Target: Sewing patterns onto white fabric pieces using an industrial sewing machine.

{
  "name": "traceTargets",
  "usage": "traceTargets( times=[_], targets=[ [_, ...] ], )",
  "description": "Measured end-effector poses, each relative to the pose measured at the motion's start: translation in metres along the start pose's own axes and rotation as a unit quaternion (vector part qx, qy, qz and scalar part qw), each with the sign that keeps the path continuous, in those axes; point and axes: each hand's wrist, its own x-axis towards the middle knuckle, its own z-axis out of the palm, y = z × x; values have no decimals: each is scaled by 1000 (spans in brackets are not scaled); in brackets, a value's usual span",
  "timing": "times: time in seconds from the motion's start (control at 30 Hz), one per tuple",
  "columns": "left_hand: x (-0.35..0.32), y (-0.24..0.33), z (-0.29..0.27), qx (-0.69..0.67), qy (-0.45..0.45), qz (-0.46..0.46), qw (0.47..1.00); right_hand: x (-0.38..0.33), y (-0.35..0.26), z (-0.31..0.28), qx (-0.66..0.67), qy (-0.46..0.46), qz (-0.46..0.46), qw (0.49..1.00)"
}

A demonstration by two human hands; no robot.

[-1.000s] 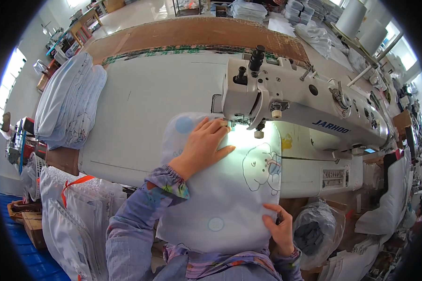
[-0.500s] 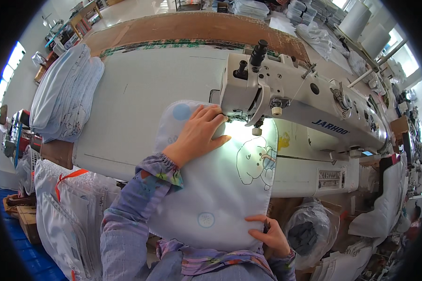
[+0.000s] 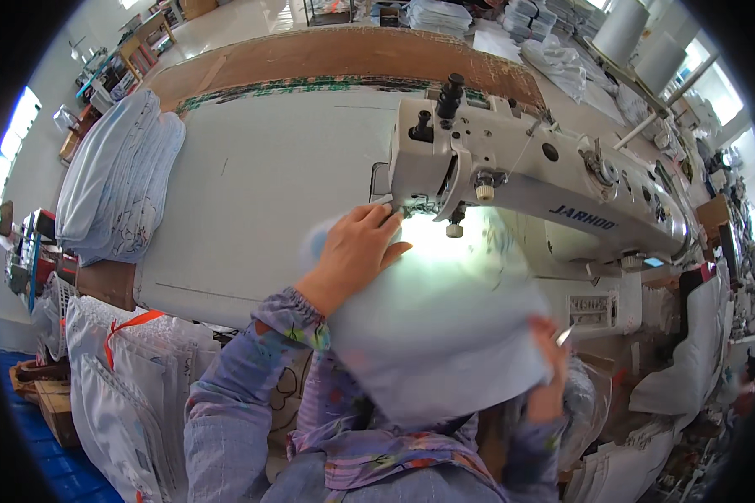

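Observation:
A white padded cloth panel [image 3: 445,327] lies under the needle end of a white sewing machine [image 3: 512,168], smeared by motion on its near side. My left hand [image 3: 356,247] rests on the panel's far left part, fingers laid flat just beside the presser foot, which is mostly hidden. At the panel's right edge is my right hand [image 3: 549,369], blurred, with its fingers closed on the cloth. A shiny metal tip [image 3: 564,335] sticks out by these fingers; its kind is too blurred to tell. The machine's lamp lights the cloth brightly.
A stack of similar white panels [image 3: 117,180] sits at the table's left end. More white pieces [image 3: 117,394] hang below, with an orange-red ribbon [image 3: 130,323]. Thread cones [image 3: 621,33] stand at the upper right. A clear plastic bag [image 3: 583,411] is beyond my right hand.
My right hand has moved right and up, swinging the panel's near edge to the right, and the panel has turned. My left hand stays by the presser foot. The metal tip has come into sight.

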Motion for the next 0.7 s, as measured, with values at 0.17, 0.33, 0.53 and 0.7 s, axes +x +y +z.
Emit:
traceTargets(
  times=[0.17, 0.33, 0.53, 0.7],
  targets=[
    [-12, 22, -15, -6, -81, -84, 993, 128, 53, 184, -719, -89, -507, 466],
    [-26, 17, 3, -73, 20, -25, 997, 176, 57, 205, -876, -135, -328, 326],
    [-43, -5, -13, -102, 62, -100, 988, 46, 62, 220, -810, -139, -337, 459],
    [-39, -11, -3, -171, 51, -138, 974, 27, 95, 233, -796, -270, -266, 472]
  ],
)
